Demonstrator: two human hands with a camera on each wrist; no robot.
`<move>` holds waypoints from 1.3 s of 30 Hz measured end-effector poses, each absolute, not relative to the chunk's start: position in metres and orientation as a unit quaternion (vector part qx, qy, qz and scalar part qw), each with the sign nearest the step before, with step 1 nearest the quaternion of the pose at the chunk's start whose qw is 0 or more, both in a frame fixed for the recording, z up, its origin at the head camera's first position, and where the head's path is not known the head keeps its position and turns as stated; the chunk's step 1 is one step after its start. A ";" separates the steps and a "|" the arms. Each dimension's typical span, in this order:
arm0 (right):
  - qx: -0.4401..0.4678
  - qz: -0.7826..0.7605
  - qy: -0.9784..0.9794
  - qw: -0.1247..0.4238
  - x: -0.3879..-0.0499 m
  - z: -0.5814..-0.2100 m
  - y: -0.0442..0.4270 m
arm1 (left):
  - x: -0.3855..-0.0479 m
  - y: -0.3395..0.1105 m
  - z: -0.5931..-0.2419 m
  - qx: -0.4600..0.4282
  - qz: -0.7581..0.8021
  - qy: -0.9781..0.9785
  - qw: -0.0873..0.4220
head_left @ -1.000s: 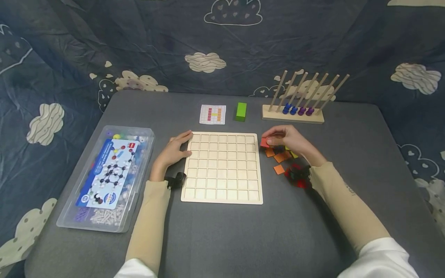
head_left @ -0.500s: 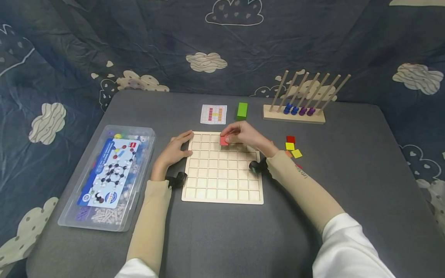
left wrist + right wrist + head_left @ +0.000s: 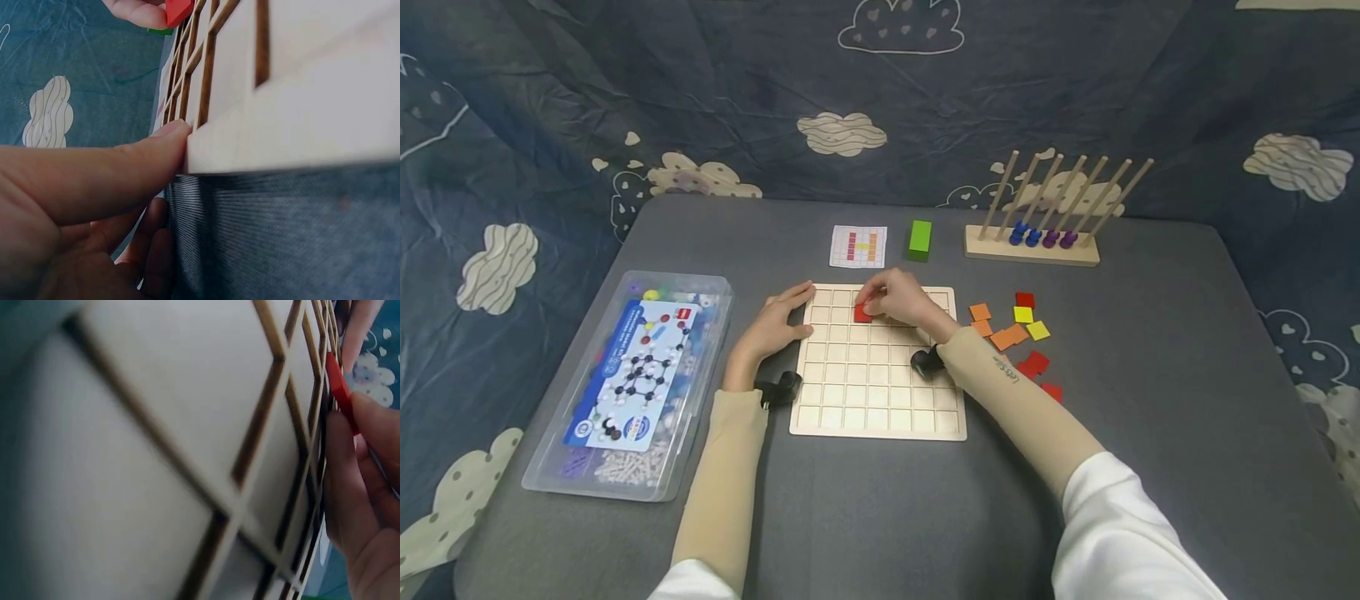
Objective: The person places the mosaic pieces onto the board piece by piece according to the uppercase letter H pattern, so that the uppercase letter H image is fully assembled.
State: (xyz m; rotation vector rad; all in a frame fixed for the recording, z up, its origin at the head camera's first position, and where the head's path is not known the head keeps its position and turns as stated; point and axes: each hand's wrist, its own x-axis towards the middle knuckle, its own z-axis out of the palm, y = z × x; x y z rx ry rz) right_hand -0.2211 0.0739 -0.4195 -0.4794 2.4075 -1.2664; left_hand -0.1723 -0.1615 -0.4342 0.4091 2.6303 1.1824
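Observation:
A square wooden grid board (image 3: 880, 396) lies on the table in front of me. My left hand (image 3: 772, 327) rests against its left side, fingertips near the far-left corner and thumb on the edge; the left wrist view shows that thumb (image 3: 125, 178) straight against the rim. Over the far rows of cells, my right hand (image 3: 901, 298) pinches a red square tile (image 3: 862, 313) between thumb and fingers. In the right wrist view the red tile stands tilted at the grid, and whether it touches a cell is hard to tell.
Loose orange tiles (image 3: 1009, 337), yellow tiles (image 3: 1037, 330) and red tiles (image 3: 1034, 363) lie right of the board. Behind it are a printed pattern card (image 3: 858, 247), a green block (image 3: 919, 241) and a pegged bead stand (image 3: 1032, 251). A clear molecular-model box (image 3: 632, 383) sits left.
My right hand has carried the red tile from the pile on the right, leftward over the board, and lowered it toward the far rows. My left hand has stayed at the board's edge.

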 end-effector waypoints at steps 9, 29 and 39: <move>-0.182 -0.391 0.889 0.153 -0.218 -0.416 0.064 | -0.172 -0.161 -0.435 0.141 0.403 0.897 0.111; -0.173 -0.569 0.765 0.247 -0.225 -0.420 0.104 | -0.172 -0.161 -0.434 0.137 0.406 0.897 0.110; -0.143 -0.578 0.768 0.235 -0.228 -0.418 0.176 | -0.172 -0.161 -0.433 0.140 0.405 0.896 0.113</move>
